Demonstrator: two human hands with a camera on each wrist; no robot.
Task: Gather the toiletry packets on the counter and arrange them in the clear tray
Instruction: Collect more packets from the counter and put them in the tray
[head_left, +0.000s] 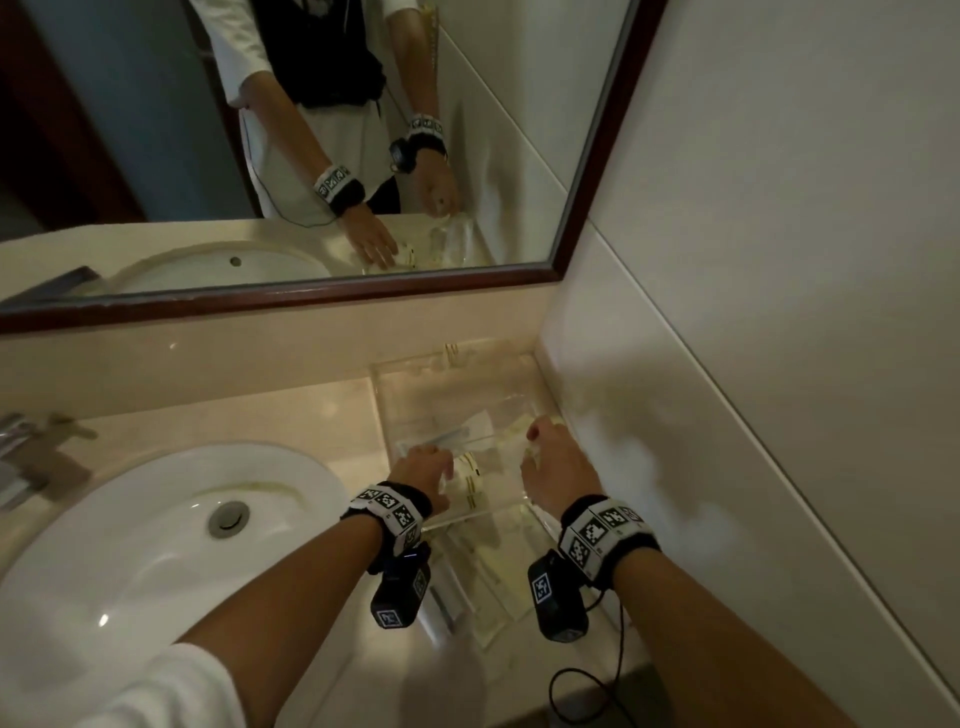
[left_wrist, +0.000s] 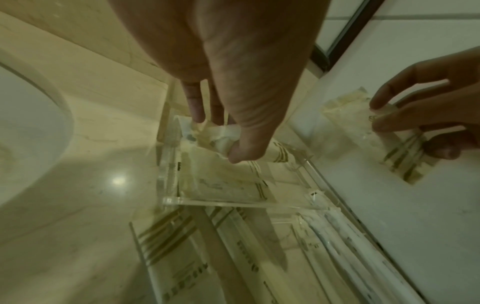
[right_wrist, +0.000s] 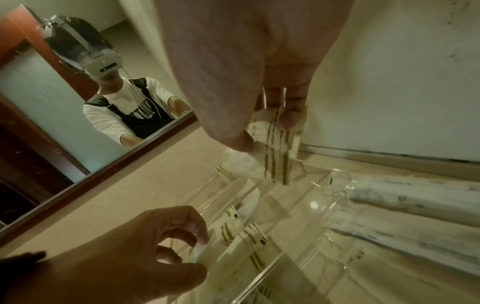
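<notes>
A pale, glossy stone worktop (head_left: 270, 415) runs along a bathroom wall, with a white oval basin (head_left: 130, 530) sunk into it at the left and a chrome tap (head_left: 21, 457) at the basin's far left edge. Above a low stone upstand hangs a mirror in a dark wooden frame (head_left: 597, 156), which reflects the person's arms and the tray. To the right the worktop ends at a plain white wall (head_left: 727, 312), which meets the mirror wall in a corner.

The clear tray (head_left: 457, 374) sits in that corner, its right side against the white wall and its far side near the upstand. Inside it lie several cream toiletry packets (left_wrist: 223, 185) with gold stripes, flat on the bottom. More packets (left_wrist: 166, 242) lie on the worktop just in front of the tray's near wall, along with long white wrapped items (left_wrist: 337, 246) beside the wall.

The left hand (left_wrist: 233, 82) reaches down into the tray's left part and pinches a crumpled cream packet (left_wrist: 223, 135) between thumb and fingertips. The right hand (right_wrist: 246, 72) is over the tray's right side, close to the white wall, and pinches the striped end of a translucent packet (right_wrist: 272, 156), which hangs above the tray floor.
</notes>
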